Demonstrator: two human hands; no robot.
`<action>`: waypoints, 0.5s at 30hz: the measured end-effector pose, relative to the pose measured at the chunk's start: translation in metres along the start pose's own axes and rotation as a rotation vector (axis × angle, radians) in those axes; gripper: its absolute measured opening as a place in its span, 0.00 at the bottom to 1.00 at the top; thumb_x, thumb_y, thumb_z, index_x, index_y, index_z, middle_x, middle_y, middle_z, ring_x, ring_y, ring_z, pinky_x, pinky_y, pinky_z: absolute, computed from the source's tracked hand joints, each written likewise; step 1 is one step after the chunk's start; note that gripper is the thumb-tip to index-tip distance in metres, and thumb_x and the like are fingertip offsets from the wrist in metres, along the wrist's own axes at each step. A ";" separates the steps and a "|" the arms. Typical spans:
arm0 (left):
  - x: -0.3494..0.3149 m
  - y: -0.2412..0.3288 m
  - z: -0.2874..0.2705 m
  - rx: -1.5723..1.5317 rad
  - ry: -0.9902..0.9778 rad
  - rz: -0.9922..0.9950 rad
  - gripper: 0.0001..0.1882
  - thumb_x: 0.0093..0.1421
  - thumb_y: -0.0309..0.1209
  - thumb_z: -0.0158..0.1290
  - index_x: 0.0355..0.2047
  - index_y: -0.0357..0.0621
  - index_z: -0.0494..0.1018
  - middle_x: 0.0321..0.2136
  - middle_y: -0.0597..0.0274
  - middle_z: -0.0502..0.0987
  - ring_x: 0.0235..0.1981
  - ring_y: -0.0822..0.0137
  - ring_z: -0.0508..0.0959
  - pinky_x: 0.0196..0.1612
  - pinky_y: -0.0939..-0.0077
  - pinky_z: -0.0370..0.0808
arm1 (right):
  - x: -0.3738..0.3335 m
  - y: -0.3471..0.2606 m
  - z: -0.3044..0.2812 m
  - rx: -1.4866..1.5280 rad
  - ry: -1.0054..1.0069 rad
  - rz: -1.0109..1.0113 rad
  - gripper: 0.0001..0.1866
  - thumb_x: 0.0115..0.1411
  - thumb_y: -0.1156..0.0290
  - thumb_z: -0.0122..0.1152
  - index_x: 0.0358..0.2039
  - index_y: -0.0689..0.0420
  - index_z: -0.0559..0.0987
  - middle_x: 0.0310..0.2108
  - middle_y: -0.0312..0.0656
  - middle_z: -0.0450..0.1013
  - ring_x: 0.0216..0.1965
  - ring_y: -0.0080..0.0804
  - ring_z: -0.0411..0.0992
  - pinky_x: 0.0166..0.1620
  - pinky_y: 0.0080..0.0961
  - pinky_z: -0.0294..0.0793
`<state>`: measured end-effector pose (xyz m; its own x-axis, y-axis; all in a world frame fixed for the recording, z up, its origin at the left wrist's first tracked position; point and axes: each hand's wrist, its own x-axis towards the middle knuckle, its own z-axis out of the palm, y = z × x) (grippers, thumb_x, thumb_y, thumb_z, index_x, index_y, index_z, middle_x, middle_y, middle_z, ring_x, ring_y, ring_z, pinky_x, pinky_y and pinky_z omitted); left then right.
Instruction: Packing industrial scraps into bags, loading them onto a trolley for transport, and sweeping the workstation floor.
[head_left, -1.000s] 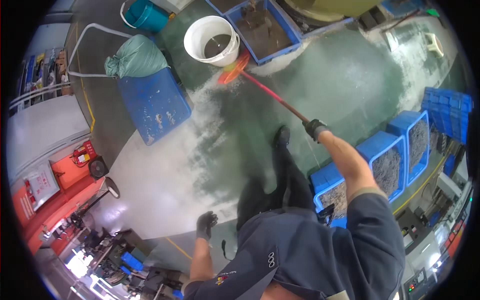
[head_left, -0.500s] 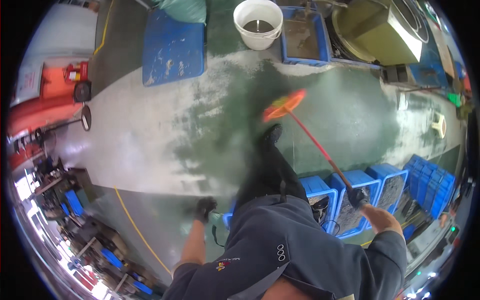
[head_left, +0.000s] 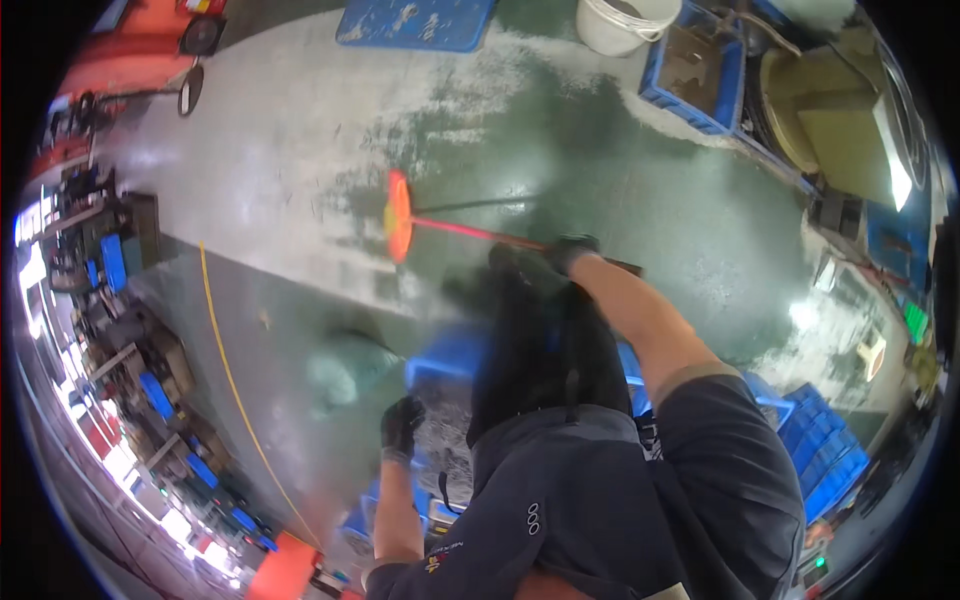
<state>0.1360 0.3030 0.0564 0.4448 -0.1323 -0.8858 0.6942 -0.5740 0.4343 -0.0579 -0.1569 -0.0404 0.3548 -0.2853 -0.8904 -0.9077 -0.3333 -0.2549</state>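
A broom with an orange head [head_left: 400,222] and a red handle reaches leftward over the green and worn white floor. My right hand [head_left: 574,252], in a dark glove, is closed round the handle in front of my legs. The far end of the handle comes out past the hand to the right. My left hand [head_left: 402,426], gloved too, hangs low on the left with its fingers loosely apart and nothing in them. Beside it stands a blue crate [head_left: 440,366] holding grey material, partly hidden by my body. A blurred pale green bag [head_left: 345,368] lies just beyond.
A white bucket [head_left: 612,32] and a blue tub [head_left: 690,110] stand at the far right, by a large yellowish round machine [head_left: 815,110]. A blue board [head_left: 415,25] lies at the far edge. Stacked blue crates [head_left: 825,445] are at right; cluttered shelving lines the left.
The broom head has swung left and the handle now lies nearly level. My right hand has come from the right side to in front of my legs. My view has turned left.
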 end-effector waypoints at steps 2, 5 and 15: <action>-0.017 -0.044 -0.010 -0.166 0.074 -0.097 0.14 0.61 0.35 0.44 0.40 0.40 0.71 0.33 0.55 0.76 0.35 0.63 0.78 0.36 0.73 0.76 | -0.026 0.073 0.009 -0.143 -0.141 0.031 0.29 0.59 0.42 0.37 0.40 0.50 0.78 0.39 0.46 0.75 0.43 0.41 0.73 0.44 0.35 0.70; -0.032 -0.111 -0.022 -0.316 0.072 -0.264 0.12 0.60 0.35 0.47 0.38 0.41 0.72 0.31 0.56 0.77 0.32 0.62 0.78 0.34 0.71 0.76 | -0.108 0.248 0.045 -0.279 -0.020 0.337 0.26 0.61 0.45 0.35 0.40 0.49 0.77 0.37 0.46 0.75 0.41 0.44 0.73 0.44 0.39 0.70; -0.011 -0.140 0.059 -0.316 -0.156 -0.181 0.11 0.58 0.34 0.53 0.36 0.40 0.73 0.29 0.55 0.78 0.29 0.61 0.78 0.35 0.66 0.77 | -0.379 0.421 0.011 -0.387 0.142 0.781 0.38 0.55 0.36 0.38 0.30 0.62 0.80 0.30 0.54 0.75 0.37 0.48 0.75 0.42 0.39 0.73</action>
<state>0.0007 0.3372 -0.0041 0.2249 -0.1867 -0.9563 0.9043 -0.3255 0.2761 -0.5767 -0.1793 0.1854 -0.2873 -0.6587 -0.6954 -0.7723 -0.2701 0.5750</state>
